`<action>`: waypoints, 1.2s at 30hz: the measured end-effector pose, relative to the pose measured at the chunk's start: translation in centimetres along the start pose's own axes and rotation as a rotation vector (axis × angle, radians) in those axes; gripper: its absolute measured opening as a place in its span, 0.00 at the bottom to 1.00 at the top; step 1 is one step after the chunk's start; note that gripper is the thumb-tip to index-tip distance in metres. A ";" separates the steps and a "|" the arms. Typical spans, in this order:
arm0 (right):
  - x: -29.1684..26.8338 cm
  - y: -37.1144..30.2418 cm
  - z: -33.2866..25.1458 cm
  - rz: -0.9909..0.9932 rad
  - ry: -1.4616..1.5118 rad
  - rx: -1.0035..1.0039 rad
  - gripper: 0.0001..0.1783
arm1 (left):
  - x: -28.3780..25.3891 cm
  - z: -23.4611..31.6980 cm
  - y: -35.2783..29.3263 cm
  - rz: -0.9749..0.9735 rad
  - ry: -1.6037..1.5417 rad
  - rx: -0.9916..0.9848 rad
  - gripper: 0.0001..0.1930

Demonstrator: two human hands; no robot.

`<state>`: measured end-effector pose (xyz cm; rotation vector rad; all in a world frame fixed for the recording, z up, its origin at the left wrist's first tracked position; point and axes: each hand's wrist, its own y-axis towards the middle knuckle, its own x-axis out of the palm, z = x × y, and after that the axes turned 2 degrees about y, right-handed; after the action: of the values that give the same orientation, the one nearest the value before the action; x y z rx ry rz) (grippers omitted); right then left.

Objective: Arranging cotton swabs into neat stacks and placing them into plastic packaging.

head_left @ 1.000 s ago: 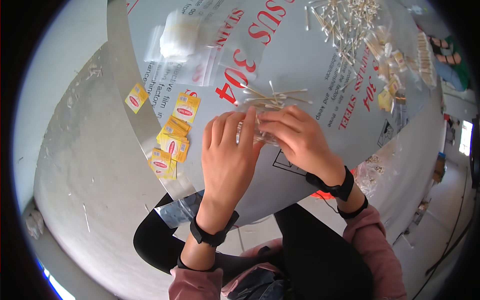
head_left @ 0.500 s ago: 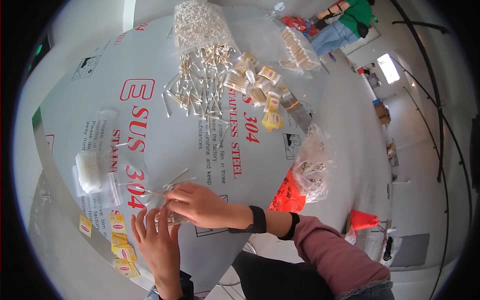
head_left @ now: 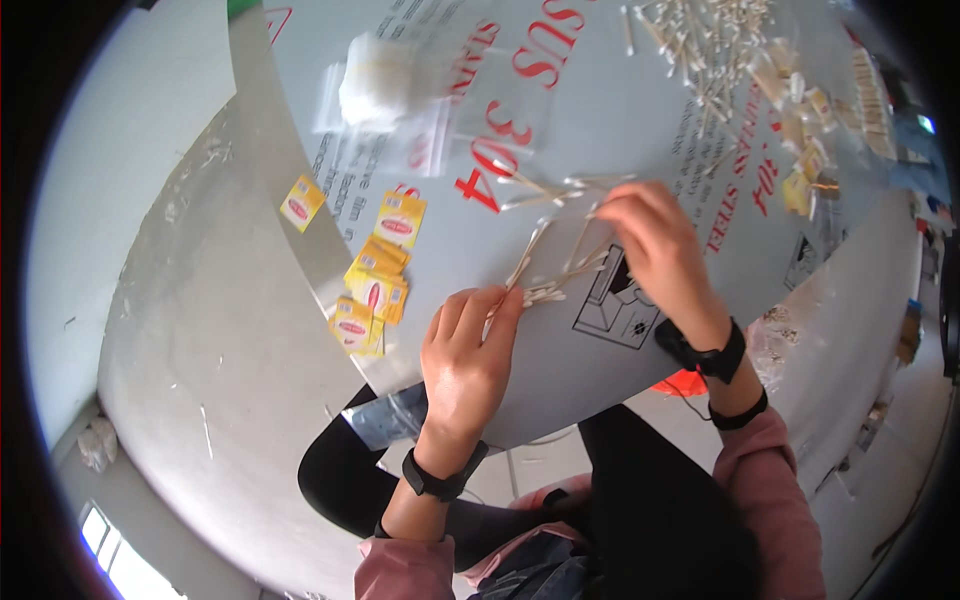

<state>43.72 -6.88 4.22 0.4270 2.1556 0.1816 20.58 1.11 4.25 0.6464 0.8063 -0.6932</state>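
My left hand point(head_left: 465, 355) is near the table's front edge, thumb and fingers closed on cotton swabs point(head_left: 521, 262) that stick out past the fingertips. Beside its thumb lies a small heap of cotton swabs point(head_left: 545, 293). To the right, my right hand point(head_left: 655, 245) reaches over the table with its fingertips pinched at the end of a cotton swab point(head_left: 580, 240). Just beyond both hands, a few loose swabs point(head_left: 540, 187) are scattered. The palms hide part of what the fingers hold.
Yellow printed cards point(head_left: 380, 293) lie along the left table edge. Behind them is a clear bag point(head_left: 430, 140) with a white cotton-like bundle point(head_left: 375, 85). A large swab pile point(head_left: 710, 50) and packed swab bundles point(head_left: 805, 160) are at the far right. Protective film point(head_left: 640, 120) covers the table.
The view has swung left and down, so the table things appear shifted right and up. My hands, close together before, are now apart, the right one farther out. The swabs between them are exposed.
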 end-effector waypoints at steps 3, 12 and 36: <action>0.1 -0.2 -0.3 0.029 -0.019 0.010 0.13 | -0.7 -0.1 -1.4 0.003 0.015 -0.061 0.12; 0.8 -1.6 -4.8 -0.234 0.030 -0.040 0.15 | -0.9 0.7 -2.2 0.012 -0.065 -0.204 0.17; 2.3 -1.8 -3.1 -0.002 -0.468 -0.025 0.07 | 2.5 -0.6 -1.7 0.133 -0.200 -0.081 0.13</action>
<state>39.51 -7.65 3.75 0.4073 1.6929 0.0950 20.29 -0.22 1.43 0.5425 0.5973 -0.5907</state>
